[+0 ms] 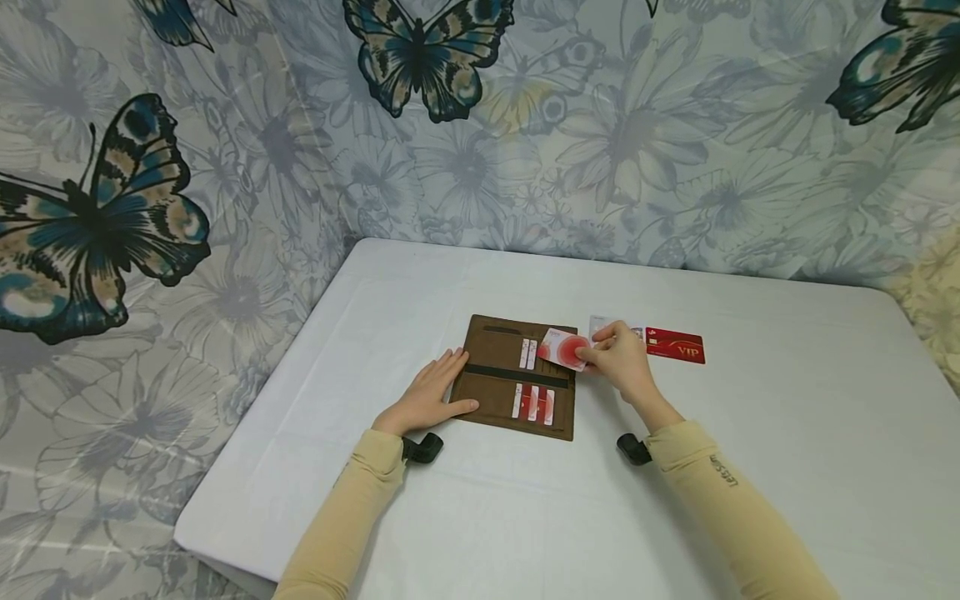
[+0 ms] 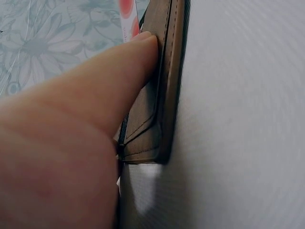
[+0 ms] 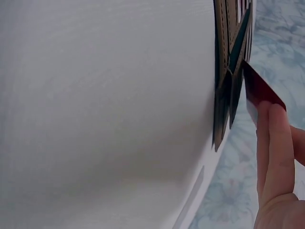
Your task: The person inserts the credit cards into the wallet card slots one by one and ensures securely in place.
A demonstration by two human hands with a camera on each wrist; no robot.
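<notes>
A brown wallet [image 1: 517,377] lies opened flat on the white table [image 1: 375,333], with several cards tucked in its slots. My left hand [image 1: 431,398] rests flat on the wallet's left edge, fingers straight; the left wrist view shows the thumb pressing on the brown wallet [image 2: 162,95]. My right hand [image 1: 618,360] pinches a white card with a red circle [image 1: 564,348] at the wallet's upper right slot. In the right wrist view that card [image 3: 259,88] touches the wallet's edge [image 3: 224,95]. A red VIP card [image 1: 675,345] lies on the table right of the hand.
Another pale card [image 1: 600,323] lies partly hidden behind my right hand. A butterfly-and-flower patterned cloth [image 1: 225,167] hangs behind and left of the table. The table's front left corner [image 1: 187,533] is near my left elbow.
</notes>
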